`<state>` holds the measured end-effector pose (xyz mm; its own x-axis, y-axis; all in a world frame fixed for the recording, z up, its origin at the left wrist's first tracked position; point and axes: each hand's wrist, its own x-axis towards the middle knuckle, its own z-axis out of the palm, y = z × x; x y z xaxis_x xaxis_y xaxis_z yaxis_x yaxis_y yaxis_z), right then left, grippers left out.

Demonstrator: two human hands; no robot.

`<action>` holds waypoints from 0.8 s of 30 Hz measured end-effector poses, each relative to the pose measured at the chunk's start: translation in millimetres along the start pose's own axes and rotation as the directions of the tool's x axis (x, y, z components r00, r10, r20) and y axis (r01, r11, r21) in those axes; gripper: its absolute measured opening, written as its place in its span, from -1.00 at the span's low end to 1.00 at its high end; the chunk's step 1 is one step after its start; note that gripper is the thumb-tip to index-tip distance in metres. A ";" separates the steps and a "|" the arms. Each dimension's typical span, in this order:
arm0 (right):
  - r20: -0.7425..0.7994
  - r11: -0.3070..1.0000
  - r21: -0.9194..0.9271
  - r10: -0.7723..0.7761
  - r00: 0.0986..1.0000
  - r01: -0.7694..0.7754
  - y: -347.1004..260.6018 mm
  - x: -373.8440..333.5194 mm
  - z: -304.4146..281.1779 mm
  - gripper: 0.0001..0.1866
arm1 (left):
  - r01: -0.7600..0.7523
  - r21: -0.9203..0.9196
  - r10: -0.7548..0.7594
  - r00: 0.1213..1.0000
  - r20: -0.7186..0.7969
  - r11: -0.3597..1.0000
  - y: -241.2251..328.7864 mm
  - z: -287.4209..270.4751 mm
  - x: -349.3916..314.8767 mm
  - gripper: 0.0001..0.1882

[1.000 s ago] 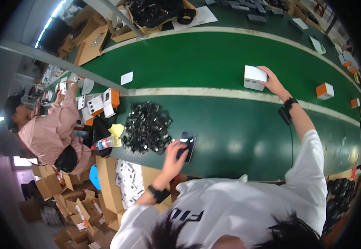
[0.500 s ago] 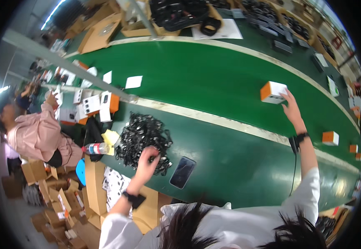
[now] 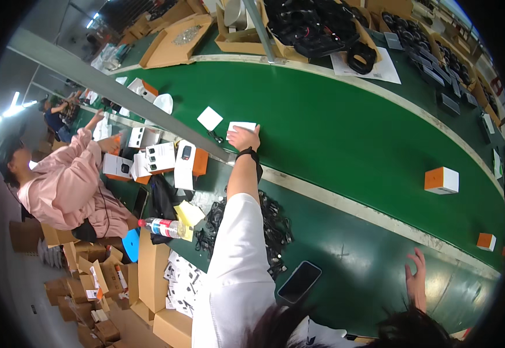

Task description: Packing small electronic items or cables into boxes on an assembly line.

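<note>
My left hand [image 3: 244, 138] reaches across to the green belt, its fingers curled over the near edge of a white card [image 3: 244, 124]. Beside those fingers lies a short black cable [image 3: 215, 137], and another white card [image 3: 210, 119] is just left of it. Under my left arm, partly hidden, spreads a pile of black cables [image 3: 275, 226] on the table. My right hand [image 3: 417, 278] is above the table at the right, fingers apart and holding nothing. Farther out, an orange and white box [image 3: 441, 180] stands on the belt, touched by neither hand.
A dark phone [image 3: 300, 282] lies near me. Left are a plastic bottle [image 3: 162, 227], open white and orange boxes [image 3: 186, 165], a slanting metal post [image 3: 119, 95] and a person in pink [image 3: 67, 185]. An open carton [image 3: 153, 272] holds printed sheets. Another small box [image 3: 486, 242] stands right.
My left hand has gone from the cable pile to the white card on the belt. My right hand has let go of the orange and white box and drawn back. The view has turned left.
</note>
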<state>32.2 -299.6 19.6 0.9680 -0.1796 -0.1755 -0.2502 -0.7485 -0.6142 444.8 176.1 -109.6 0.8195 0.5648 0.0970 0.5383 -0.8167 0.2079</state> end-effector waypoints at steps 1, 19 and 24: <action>0.015 1.000 0.010 0.010 1.000 -0.011 -4.9 2.6 5.7 -0.66 | -0.004 -0.015 0.004 1.000 0.025 1.000 -1.3 3.3 0.7 0.00; 0.176 0.957 0.226 -0.225 0.958 0.183 -110.0 103.3 99.4 -0.70 | 0.327 -0.176 -0.348 0.931 -0.110 0.929 -24.0 4.3 120.8 -0.43; 0.190 0.979 0.196 -0.091 0.978 0.053 -111.1 104.9 94.5 -0.72 | 0.331 -0.026 -0.330 0.928 -0.174 0.943 -13.7 13.1 121.2 -0.43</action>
<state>159.6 -174.9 -3.3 0.9650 0.0140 -0.2619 -0.1976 -0.6175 -0.7613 539.3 254.2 -113.4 0.5485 0.8141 0.1907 0.7737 -0.5806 0.2535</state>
